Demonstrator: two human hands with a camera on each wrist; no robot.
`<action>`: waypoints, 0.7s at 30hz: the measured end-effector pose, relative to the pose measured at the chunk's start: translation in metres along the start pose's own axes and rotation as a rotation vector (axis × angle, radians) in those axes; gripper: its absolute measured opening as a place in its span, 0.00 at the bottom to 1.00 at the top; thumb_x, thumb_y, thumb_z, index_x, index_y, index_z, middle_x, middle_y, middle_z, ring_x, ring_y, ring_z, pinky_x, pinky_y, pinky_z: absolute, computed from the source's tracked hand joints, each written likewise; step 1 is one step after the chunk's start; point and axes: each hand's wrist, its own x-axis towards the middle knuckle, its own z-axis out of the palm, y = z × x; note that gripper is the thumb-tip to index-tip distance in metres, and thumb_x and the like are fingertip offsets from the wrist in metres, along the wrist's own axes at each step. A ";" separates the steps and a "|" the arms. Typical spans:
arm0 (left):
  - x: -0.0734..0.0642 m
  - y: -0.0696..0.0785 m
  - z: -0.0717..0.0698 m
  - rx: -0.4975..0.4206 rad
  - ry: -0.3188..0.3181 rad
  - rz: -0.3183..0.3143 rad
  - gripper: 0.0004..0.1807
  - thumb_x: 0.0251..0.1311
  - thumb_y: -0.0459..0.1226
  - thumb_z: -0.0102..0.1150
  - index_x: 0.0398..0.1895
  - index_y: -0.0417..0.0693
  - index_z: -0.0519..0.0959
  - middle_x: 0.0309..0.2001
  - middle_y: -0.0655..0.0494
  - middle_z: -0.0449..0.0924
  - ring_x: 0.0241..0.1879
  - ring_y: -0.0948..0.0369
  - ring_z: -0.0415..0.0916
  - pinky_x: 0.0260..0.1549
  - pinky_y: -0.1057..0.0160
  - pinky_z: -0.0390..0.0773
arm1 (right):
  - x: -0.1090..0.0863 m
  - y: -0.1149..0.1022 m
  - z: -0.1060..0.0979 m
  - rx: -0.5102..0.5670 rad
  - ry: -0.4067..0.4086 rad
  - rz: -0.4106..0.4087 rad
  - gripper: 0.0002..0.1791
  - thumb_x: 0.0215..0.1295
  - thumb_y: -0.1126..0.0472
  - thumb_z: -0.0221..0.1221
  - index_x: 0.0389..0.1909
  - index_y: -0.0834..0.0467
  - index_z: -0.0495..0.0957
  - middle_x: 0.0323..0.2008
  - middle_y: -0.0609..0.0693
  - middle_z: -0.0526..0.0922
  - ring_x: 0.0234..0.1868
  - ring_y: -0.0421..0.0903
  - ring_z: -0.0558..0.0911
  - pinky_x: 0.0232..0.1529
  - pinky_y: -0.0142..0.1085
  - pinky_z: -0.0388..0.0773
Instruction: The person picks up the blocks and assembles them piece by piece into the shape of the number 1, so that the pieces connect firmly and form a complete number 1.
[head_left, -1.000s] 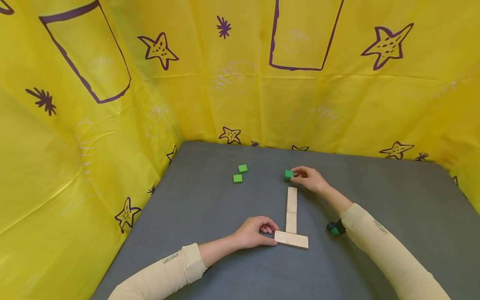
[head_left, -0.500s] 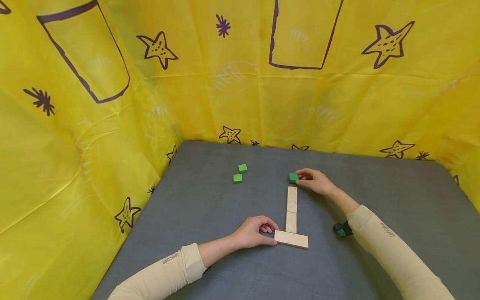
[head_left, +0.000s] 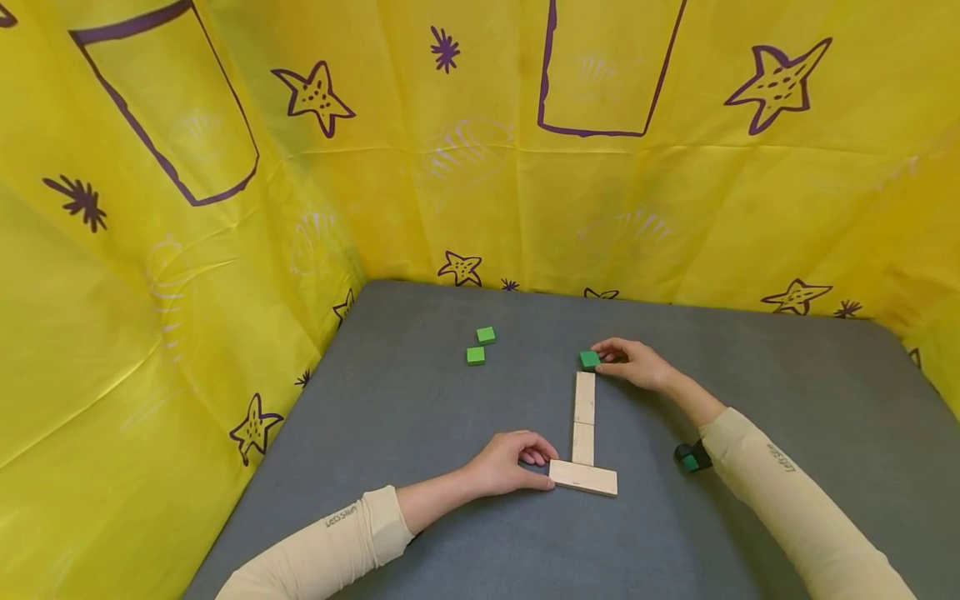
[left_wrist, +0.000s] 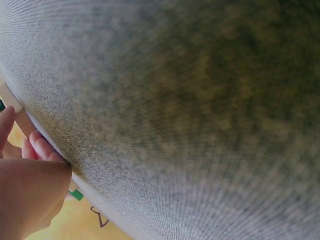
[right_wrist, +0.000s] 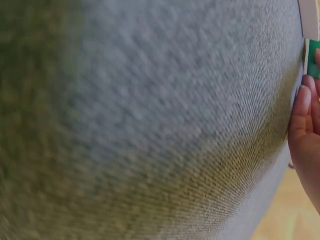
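Observation:
My right hand (head_left: 633, 364) pinches a dark green block (head_left: 589, 360) between thumb and fingers, at the far end of a line of wooden planks. In the right wrist view the green block (right_wrist: 312, 62) stands close to the end of a pale plank (right_wrist: 310, 20). Nearer me, two planks lie end to end, the far plank (head_left: 585, 397) and the near plank (head_left: 582, 444). A crosswise plank (head_left: 588, 479) meets them at the near end. My left hand (head_left: 506, 467) holds that crosswise plank's left end between thumb and index finger; its other fingers are curled.
Two light green blocks, one farther back (head_left: 486, 335) and one nearer (head_left: 476, 357), lie left of the planks. A yellow cloth (head_left: 480, 208) with purple drawings surrounds the grey table (head_left: 390, 392). A black device (head_left: 688, 457) with a green part sits at the right wrist.
My right hand has moved the dark green block slightly right and towards me, bringing it to the far end of the plank line. The left hand stays in place.

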 end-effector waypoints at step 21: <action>-0.001 0.000 -0.001 -0.008 -0.001 0.011 0.16 0.48 0.34 0.76 0.41 0.47 0.83 0.34 0.61 0.79 0.35 0.70 0.75 0.40 0.72 0.75 | 0.000 -0.008 -0.001 -0.010 -0.046 -0.043 0.20 0.71 0.60 0.56 0.59 0.67 0.74 0.48 0.58 0.79 0.46 0.51 0.75 0.45 0.44 0.71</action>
